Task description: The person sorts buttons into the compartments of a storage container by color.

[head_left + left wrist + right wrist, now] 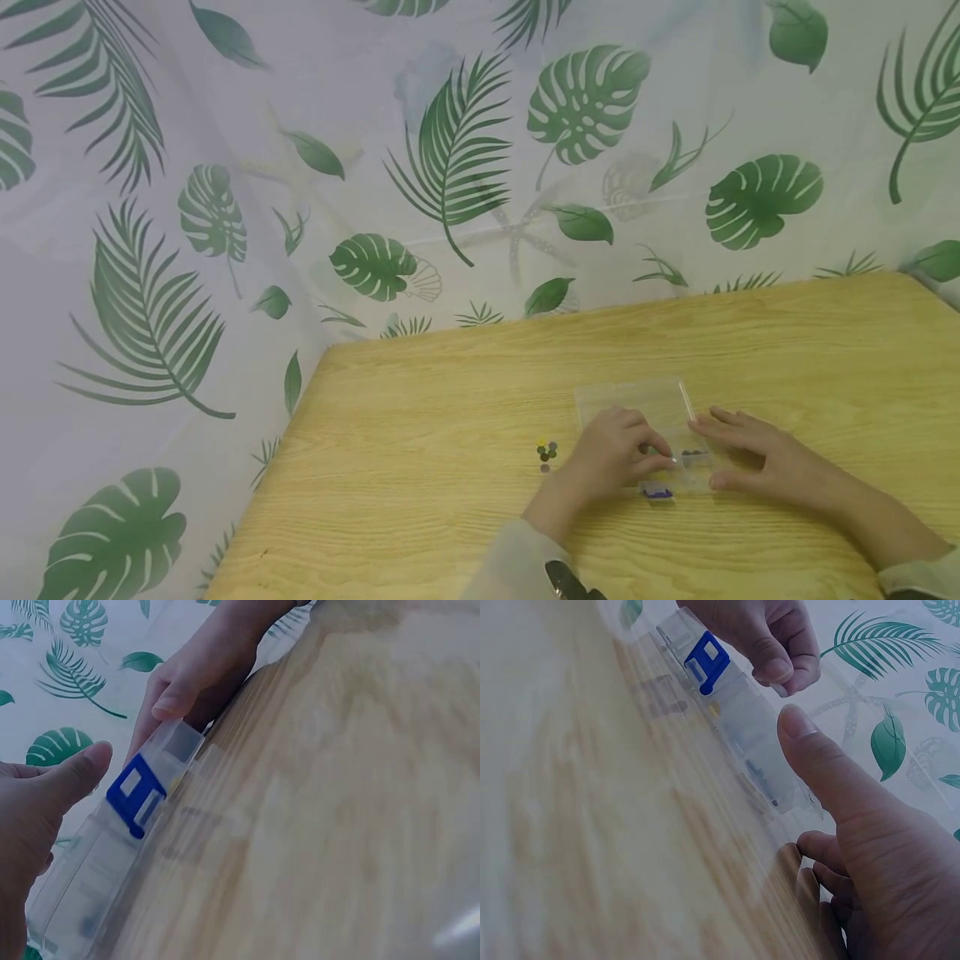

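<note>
A clear plastic compartment box (693,475) lies on the table with its transparent lid (652,400) laid back and a blue latch (657,492) at the front. Over the box, my left hand (618,450) pinches a small pale piece (780,690) between thumb and fingers; its exact kind cannot be made out. My right hand (772,462) steadies the box's right side, thumb and fingers spread apart around that end. Small dark bits (694,453) lie in a right-hand compartment, and a yellow bit (714,709) shows through the front wall.
Left of the box, several small round button-like pieces (544,457) in yellow, green and grey lie on the wood-grain table (420,467). A leaf-printed cloth (450,167) hangs behind the table and along its left side.
</note>
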{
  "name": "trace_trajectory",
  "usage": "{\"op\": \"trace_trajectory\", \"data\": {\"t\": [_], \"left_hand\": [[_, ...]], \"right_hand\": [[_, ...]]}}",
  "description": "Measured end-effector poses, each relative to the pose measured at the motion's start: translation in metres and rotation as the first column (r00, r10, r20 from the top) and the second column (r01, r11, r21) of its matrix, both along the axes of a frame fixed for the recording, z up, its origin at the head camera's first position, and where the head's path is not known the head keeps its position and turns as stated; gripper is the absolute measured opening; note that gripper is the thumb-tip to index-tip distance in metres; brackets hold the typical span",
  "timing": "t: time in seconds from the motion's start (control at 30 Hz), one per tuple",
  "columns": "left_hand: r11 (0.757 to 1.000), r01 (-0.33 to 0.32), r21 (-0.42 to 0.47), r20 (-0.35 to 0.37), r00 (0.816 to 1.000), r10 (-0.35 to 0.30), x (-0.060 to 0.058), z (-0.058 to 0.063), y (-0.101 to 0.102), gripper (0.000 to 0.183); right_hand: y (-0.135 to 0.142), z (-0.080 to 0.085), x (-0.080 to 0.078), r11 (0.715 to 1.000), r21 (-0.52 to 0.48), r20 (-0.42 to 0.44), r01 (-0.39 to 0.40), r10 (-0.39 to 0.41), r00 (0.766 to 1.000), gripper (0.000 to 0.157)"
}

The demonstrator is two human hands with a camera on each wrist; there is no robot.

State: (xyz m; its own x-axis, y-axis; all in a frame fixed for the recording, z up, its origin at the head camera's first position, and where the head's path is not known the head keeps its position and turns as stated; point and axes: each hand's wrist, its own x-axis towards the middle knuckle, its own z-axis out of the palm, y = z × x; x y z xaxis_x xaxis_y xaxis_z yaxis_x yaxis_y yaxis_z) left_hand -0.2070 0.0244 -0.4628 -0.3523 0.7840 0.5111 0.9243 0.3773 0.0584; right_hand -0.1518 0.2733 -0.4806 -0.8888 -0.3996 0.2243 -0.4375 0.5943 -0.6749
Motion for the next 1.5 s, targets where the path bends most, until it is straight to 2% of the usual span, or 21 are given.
{"op": "trace_trajectory", "data": {"t": [0.07,0.4,0.7,0.93,1.0,1.23,1.37,1.5], "left_hand": [[1.0,0.001,-0.011,0.01,1.0,-0.001,0.002,0.001,0.004,0.018],[0.994,-0.057,-0.092,-0.071,0.996,0.05,0.01,0.008,0.019,0.022],[0.987,-0.127,-0.102,-0.135,0.984,0.113,0.013,0.005,0.027,0.023],[0.966,-0.231,-0.113,-0.069,0.972,0.224,0.015,0.002,0.024,0.023],[0.966,-0.238,-0.098,-0.059,0.971,0.233,0.015,0.003,0.022,0.022],[0.984,-0.173,0.029,-0.07,0.982,0.175,0.014,0.004,0.013,0.018],[0.981,-0.192,0.036,-0.084,0.977,0.194,0.013,0.003,0.007,0.019],[0.979,-0.191,0.075,-0.061,0.979,0.196,0.013,0.001,-0.001,0.018]], "right_hand": [[0.0,-0.001,0.0,1.0,0.002,0.005,0.003,-0.003,1.0,0.065],[0.001,-0.002,0.0,1.0,0.004,0.012,0.013,-0.013,1.0,0.065],[0.002,-0.003,-0.001,1.0,0.004,0.008,0.016,-0.016,1.0,0.064],[0.002,-0.002,0.0,1.0,0.007,0.013,0.016,-0.016,1.0,0.064],[0.002,-0.002,0.0,1.0,0.006,0.013,0.015,-0.015,1.0,0.064],[0.001,-0.003,0.0,1.0,0.0,0.0,0.004,-0.004,1.0,0.063],[0.002,-0.004,-0.001,1.0,-0.002,-0.002,0.003,-0.003,1.0,0.064],[0.001,-0.003,-0.001,1.0,-0.005,-0.016,0.002,-0.002,1.0,0.064]]}}
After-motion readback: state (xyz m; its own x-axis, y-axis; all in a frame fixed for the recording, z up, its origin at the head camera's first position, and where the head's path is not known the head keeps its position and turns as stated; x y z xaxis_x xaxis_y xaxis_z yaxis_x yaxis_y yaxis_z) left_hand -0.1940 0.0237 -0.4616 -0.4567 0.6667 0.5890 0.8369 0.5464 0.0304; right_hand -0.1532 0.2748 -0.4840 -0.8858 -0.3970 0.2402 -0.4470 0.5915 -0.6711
